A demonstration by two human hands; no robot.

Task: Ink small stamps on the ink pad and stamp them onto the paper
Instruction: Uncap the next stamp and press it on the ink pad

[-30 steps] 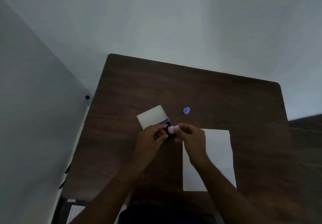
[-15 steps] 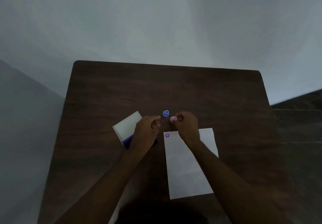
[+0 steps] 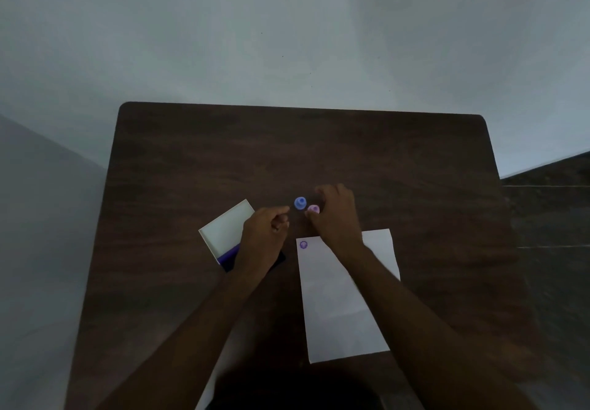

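Note:
A small pink stamp stands on the table right beside a blue stamp. My right hand hovers over the pink stamp with fingers spread; only the thumb tip touches it. My left hand lies loosely curled over the dark ink pad, holding nothing and hiding most of the pad. The pad's white lid lies open to the left. The white paper lies under my right forearm and carries one round purple print in its top left corner.
All of this sits on a dark wooden table set against a pale wall. A strip of dark floor shows at the right. Something white pokes out at the near table edge.
My right hand carried the pink stamp from the ink pad to the paper, left a purple print, then set the stamp beside the blue one and loosened its fingers. The view shifted.

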